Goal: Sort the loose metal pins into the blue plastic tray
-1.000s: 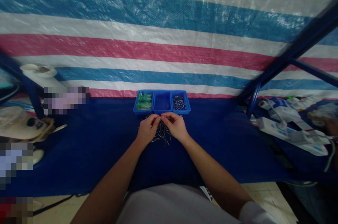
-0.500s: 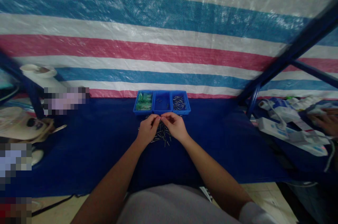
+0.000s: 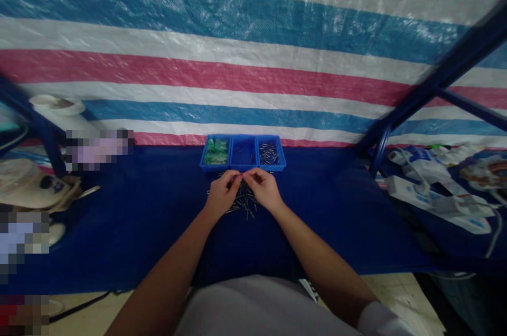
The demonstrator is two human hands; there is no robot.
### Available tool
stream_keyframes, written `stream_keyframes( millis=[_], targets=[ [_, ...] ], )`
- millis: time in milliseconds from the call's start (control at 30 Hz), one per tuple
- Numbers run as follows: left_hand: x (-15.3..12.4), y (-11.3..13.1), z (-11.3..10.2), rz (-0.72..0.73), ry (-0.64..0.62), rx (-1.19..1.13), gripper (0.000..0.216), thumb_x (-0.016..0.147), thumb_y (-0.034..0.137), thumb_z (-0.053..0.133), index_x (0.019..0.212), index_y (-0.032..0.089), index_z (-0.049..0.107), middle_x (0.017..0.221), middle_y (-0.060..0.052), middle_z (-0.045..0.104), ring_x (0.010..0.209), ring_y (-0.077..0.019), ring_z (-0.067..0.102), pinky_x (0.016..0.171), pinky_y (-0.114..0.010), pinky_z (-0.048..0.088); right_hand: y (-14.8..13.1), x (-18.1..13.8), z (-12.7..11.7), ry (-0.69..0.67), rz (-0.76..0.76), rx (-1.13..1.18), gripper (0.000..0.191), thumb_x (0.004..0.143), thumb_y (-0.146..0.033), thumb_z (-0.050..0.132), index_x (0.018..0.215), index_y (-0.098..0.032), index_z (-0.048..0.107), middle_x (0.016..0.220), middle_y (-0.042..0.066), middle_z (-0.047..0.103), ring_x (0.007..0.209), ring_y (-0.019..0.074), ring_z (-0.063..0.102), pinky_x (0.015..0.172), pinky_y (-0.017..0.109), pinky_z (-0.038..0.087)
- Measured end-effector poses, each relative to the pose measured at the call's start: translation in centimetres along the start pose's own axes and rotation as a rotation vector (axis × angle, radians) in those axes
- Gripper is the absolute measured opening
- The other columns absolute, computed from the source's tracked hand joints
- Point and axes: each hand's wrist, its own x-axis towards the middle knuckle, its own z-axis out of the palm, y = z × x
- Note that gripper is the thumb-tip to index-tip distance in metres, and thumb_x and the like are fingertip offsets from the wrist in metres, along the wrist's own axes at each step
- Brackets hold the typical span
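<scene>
My left hand (image 3: 224, 191) and my right hand (image 3: 263, 188) meet at the fingertips, both pinched closed. Whatever lies between the fingers is too small to make out. Beneath and between them, a loose pile of thin metal pins (image 3: 246, 203) lies on the dark blue table cover. Just beyond my hands stands a blue tray (image 3: 244, 168) with three compartments. Its left compartment contains green pieces (image 3: 216, 151), perhaps bagged. A few thin pins lie in the middle one, and many metal pins (image 3: 269, 154) fill the right one.
A striped plastic sheet (image 3: 253, 82) hangs behind the table (image 3: 332, 209). Blue metal frame bars (image 3: 420, 93) rise at both sides. On the right are a white power strip (image 3: 439, 206) and a cable. A white roll (image 3: 65, 117) and a beige bag (image 3: 31, 188) sit at the left.
My hands stay pinched together over the pile with hardly any movement. At the far right, another person's hand has shifted away from where it was.
</scene>
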Motion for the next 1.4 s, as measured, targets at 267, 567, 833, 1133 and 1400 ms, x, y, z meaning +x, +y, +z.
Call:
stream_keyframes(
  millis=[267, 567, 833, 1133, 1400],
  targets=[
    [0.15, 0.13, -0.22, 0.005, -0.036, 0.037, 0.027, 0.092, 0.038, 0.043, 0.090, 0.018, 0.060, 0.067, 0.003, 0.059, 0.056, -0.0095, 0.052, 0.057, -0.021, 0.039, -0.12, -0.11, -0.06, -0.007, -0.019, -0.066, 0.020, 0.081, -0.038, 0.060, 0.076, -0.019, 0.066, 0.070, 0.002, 0.065, 0.062, 0.0152, 0.059, 0.060, 0.027, 0.046],
    [0.20, -0.14, -0.12, 0.020, -0.037, 0.074, 0.034, 0.094, 0.039, 0.038, 0.080, 0.017, 0.060, 0.067, 0.001, 0.061, 0.061, -0.0116, 0.056, 0.061, -0.023, 0.040, 0.28, -0.10, 0.04, -0.025, -0.049, -0.055, 0.017, 0.080, -0.034, 0.062, 0.085, -0.019, 0.067, 0.078, 0.004, 0.069, 0.069, 0.0161, 0.064, 0.063, 0.027, 0.051],
    [0.20, -0.45, -0.10, 0.031, -0.015, 0.116, 0.040, 0.094, 0.039, 0.037, 0.067, 0.017, 0.056, 0.057, 0.002, 0.054, 0.055, -0.0108, 0.052, 0.057, -0.023, 0.036, 0.43, -0.17, 0.14, -0.048, -0.062, 0.008, 0.013, 0.078, -0.029, 0.064, 0.087, -0.020, 0.068, 0.081, 0.004, 0.071, 0.072, 0.0167, 0.066, 0.067, 0.029, 0.054],
    [0.12, -0.32, -0.27, 0.012, -0.002, 0.059, 0.043, 0.093, 0.040, 0.036, 0.064, 0.016, 0.055, 0.054, 0.002, 0.052, 0.051, -0.0098, 0.049, 0.053, -0.022, 0.035, 0.33, -0.19, 0.21, -0.071, -0.064, 0.033, 0.014, 0.077, -0.026, 0.065, 0.089, -0.018, 0.068, 0.081, 0.005, 0.070, 0.071, 0.0164, 0.066, 0.068, 0.029, 0.054],
    [0.12, 0.03, -0.08, 0.002, 0.046, -0.026, 0.023, 0.089, 0.038, 0.049, 0.095, 0.018, 0.061, 0.063, 0.003, 0.058, 0.053, -0.0098, 0.052, 0.052, -0.020, 0.039, 0.76, -0.01, 0.08, -0.017, -0.038, -0.003, 0.017, 0.078, -0.031, 0.066, 0.089, -0.019, 0.071, 0.084, 0.005, 0.073, 0.074, 0.0180, 0.067, 0.071, 0.031, 0.055]
  ],
)
